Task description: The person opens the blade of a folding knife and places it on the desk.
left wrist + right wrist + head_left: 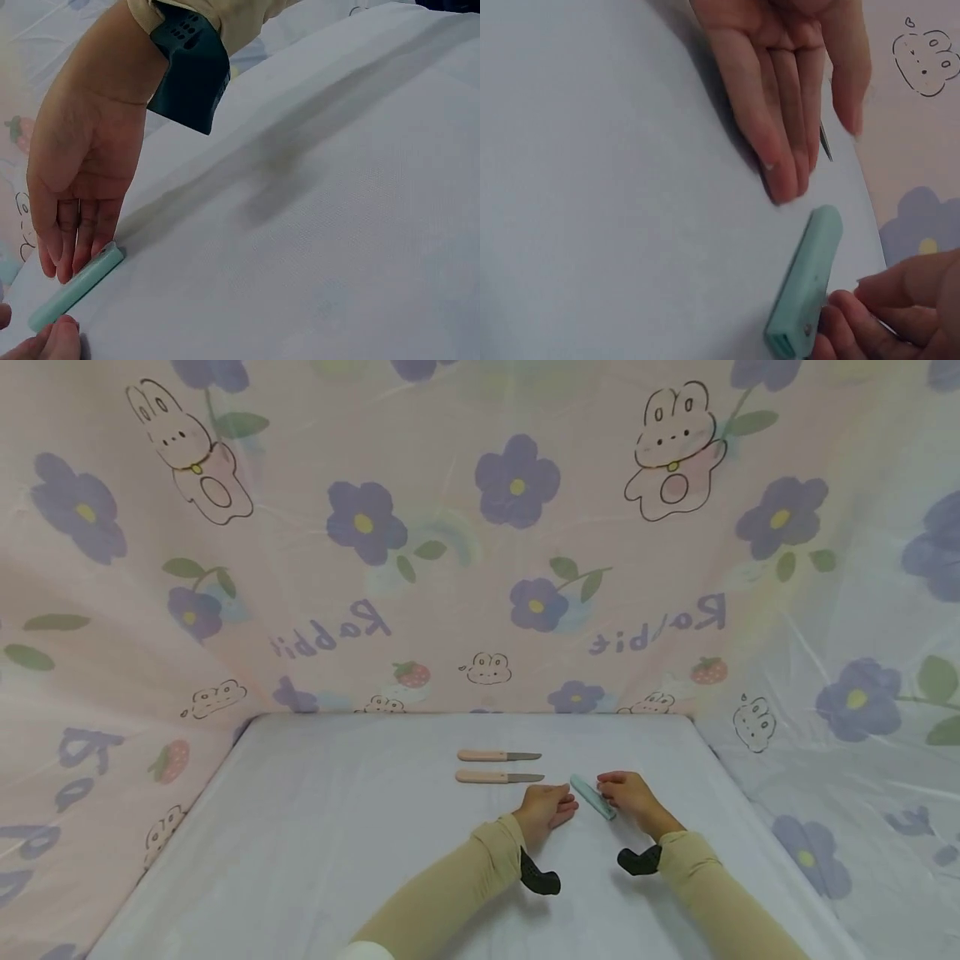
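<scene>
A mint-green folding knife (592, 797) lies folded on the white tabletop between my two hands, slanting away to the left. No blade shows outside its handle; a slot is visible at its near end in the right wrist view (804, 281). My left hand (545, 810) is at its left side, fingers extended, their tips close to its far end. On the other side, my right hand (632, 797) has its fingertips against or just beside the handle; exact contact is hard to tell. In the left wrist view, the right fingers (79, 232) look fairly straight behind the green knife.
Two knives with pale pink handles and blades out, a farther one (491, 755) and a nearer one (491, 777), lie side by side beyond the left hand, blades pointing right. Patterned curtains (442, 568) hang around the white tabletop (300, 827).
</scene>
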Action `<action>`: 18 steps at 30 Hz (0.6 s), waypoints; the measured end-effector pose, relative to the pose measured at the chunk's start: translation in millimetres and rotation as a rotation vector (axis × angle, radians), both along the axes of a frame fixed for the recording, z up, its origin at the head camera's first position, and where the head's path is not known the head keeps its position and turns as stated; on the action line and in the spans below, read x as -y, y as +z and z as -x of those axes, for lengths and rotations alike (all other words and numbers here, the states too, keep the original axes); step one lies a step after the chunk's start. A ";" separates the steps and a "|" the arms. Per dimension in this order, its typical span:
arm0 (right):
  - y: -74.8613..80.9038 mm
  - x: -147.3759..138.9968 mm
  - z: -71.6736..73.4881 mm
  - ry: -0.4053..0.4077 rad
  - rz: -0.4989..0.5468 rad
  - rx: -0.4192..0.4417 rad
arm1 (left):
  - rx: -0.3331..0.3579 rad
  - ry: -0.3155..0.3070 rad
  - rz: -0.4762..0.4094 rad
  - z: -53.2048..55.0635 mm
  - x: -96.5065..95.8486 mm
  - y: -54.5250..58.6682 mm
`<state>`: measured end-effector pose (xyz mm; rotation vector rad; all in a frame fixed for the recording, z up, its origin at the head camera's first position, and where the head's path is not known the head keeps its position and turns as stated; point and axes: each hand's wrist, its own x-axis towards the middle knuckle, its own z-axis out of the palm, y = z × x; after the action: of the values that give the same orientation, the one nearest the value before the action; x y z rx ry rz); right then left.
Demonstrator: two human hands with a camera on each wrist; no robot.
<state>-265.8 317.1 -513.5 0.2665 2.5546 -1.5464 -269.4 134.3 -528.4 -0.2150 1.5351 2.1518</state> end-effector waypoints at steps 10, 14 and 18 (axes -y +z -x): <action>-4.5 13.5 0.0 0.031 -0.037 -0.004 | -0.016 0.004 0.032 -0.3 -1.5 -1.7; -3.8 18.8 -1.6 0.029 -0.043 0.000 | -0.024 -0.008 0.020 -2.6 -2.5 0.9; -3.5 21.9 -2.6 0.022 -0.055 -0.004 | -0.022 -0.007 0.016 -3.0 -2.7 1.3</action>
<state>-263.2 295.2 -517.0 0.2406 2.5976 -1.4719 -266.5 137.0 -527.2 -0.1919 1.5633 2.1435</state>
